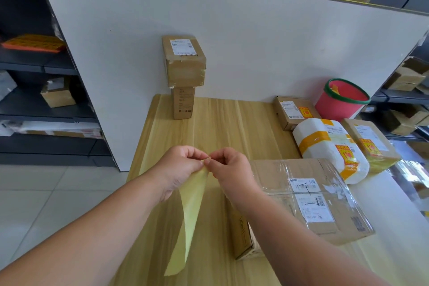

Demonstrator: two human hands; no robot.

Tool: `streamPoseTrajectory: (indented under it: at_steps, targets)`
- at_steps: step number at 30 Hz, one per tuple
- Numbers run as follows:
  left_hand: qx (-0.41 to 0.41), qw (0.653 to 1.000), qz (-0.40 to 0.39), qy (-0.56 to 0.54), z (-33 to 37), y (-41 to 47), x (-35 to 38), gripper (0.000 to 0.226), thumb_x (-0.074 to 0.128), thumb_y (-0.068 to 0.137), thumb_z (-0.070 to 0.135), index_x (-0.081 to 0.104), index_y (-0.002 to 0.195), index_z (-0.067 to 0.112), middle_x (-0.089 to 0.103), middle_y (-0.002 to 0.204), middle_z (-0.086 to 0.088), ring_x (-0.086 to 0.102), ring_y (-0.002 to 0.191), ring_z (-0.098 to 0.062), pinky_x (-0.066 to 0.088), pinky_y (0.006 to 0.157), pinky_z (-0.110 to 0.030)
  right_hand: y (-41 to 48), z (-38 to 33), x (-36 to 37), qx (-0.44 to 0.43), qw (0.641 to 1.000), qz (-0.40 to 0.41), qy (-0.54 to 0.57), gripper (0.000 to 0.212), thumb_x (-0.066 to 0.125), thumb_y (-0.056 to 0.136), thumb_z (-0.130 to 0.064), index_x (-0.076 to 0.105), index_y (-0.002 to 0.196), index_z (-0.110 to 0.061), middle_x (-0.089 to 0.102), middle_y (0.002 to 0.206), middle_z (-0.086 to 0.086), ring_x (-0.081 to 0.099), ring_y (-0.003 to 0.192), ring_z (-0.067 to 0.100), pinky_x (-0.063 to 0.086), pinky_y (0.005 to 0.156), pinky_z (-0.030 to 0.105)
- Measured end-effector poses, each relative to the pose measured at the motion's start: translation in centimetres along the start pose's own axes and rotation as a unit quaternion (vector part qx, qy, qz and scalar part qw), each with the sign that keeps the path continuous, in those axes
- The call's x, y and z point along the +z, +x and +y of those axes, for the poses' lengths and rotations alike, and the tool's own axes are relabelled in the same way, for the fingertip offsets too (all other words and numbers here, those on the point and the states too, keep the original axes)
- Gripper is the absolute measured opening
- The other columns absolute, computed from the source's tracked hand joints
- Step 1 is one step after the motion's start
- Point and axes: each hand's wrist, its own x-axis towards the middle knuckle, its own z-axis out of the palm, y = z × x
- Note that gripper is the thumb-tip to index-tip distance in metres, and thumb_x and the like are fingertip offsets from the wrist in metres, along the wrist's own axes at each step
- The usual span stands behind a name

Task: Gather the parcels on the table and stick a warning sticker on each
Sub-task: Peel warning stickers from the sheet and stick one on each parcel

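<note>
Strip of pale yellow sticker paper (192,216) pinched at its top end by left hand (178,167) and right hand (232,169), both hands curled, above the counter (209,123) middle; lower end dangling toward the near edge. Taped parcel (313,204) at near right corner, beside the right wrist; stickered parcels (329,146) along the right edge.

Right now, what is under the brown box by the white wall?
A narrow cardboard box stands on the table, holding up the brown box. Its top is covered, so it cannot be seen.
</note>
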Motion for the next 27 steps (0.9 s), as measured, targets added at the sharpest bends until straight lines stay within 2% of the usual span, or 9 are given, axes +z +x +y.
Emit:
streamPoseTrajectory:
  at_steps: [4,7,12,17,22,25,27]
  targets:
    - [-0.010,1.000,-0.005,-0.004,0.17,-0.15,-0.19,0.016,0.059,0.088,0.000,0.068,0.090,0.014,0.071,0.087,-0.006,0.065,0.080,-0.014,0.052,0.072,-0.023,0.13,-0.02,0.07,0.012,1.000,-0.003,0.024,0.007,0.063,0.090,-0.019,0.068,0.091,-0.015,0.071,0.090,0.007,0.067,0.081,0.022,0.056,0.079,0.037]
    - [-0.014,1.000,-0.010,-0.004,0.13,-0.26,-0.35,0.018,0.057,0.089,-0.001,0.068,0.090,0.013,0.071,0.089,-0.008,0.065,0.083,-0.018,0.053,0.075,-0.027,0.31,0.19,0.08,0.023,0.999,-0.009,0.045,0.009,0.060,0.092,-0.015,0.068,0.091,-0.010,0.072,0.088,0.007,0.068,0.089,0.026,0.055,0.083,0.040]
    - [-0.020,1.000,-0.011,-0.017,0.24,-0.11,-0.32,0.018,0.057,0.089,-0.002,0.067,0.088,0.013,0.070,0.092,-0.012,0.064,0.087,-0.023,0.052,0.087,-0.039,0.63,0.49,0.21,0.036,0.997,-0.002,0.063,0.012,0.055,0.094,-0.012,0.064,0.087,-0.007,0.067,0.077,0.003,0.062,0.076,0.015,0.053,0.077,0.034]
    - [-0.027,1.000,-0.004,-0.013,0.05,0.13,-0.51,0.019,0.056,0.090,0.001,0.068,0.089,0.014,0.071,0.093,-0.013,0.066,0.090,-0.026,0.054,0.087,-0.041,0.45,0.63,0.32,0.014,0.999,-0.016,0.041,0.008,0.060,0.091,-0.017,0.065,0.094,-0.012,0.068,0.088,0.006,0.061,0.079,0.014,0.054,0.080,0.036]
    - [-0.039,0.999,-0.012,-0.016,0.23,0.13,-0.24,0.020,0.050,0.092,-0.003,0.065,0.091,0.010,0.068,0.094,-0.017,0.064,0.084,-0.024,0.053,0.080,-0.036,0.43,0.62,0.44,-0.023,1.000,-0.009,-0.008,0.010,0.070,0.085,-0.017,0.064,0.093,-0.014,0.064,0.080,-0.003,0.059,0.073,0.010,0.054,0.076,0.034]
    - [-0.037,0.999,-0.023,0.004,0.16,0.17,-0.14,0.018,0.052,0.092,-0.001,0.067,0.096,0.009,0.070,0.101,-0.018,0.065,0.096,-0.027,0.050,0.091,-0.039,0.47,0.57,0.12,-0.040,0.998,0.008,-0.040,0.004,0.066,0.088,-0.018,0.065,0.090,-0.015,0.061,0.075,-0.006,0.054,0.066,0.005,0.048,0.065,0.023]
    - [-0.036,0.999,-0.025,0.006,0.14,0.22,-0.15,0.018,0.053,0.091,0.000,0.067,0.097,0.009,0.070,0.102,-0.018,0.065,0.098,-0.028,0.050,0.094,-0.040,0.47,0.54,-0.04,-0.053,0.997,0.010,-0.058,0.005,0.063,0.090,-0.019,0.066,0.092,-0.015,0.061,0.075,-0.007,0.053,0.065,0.004,0.046,0.063,0.021]
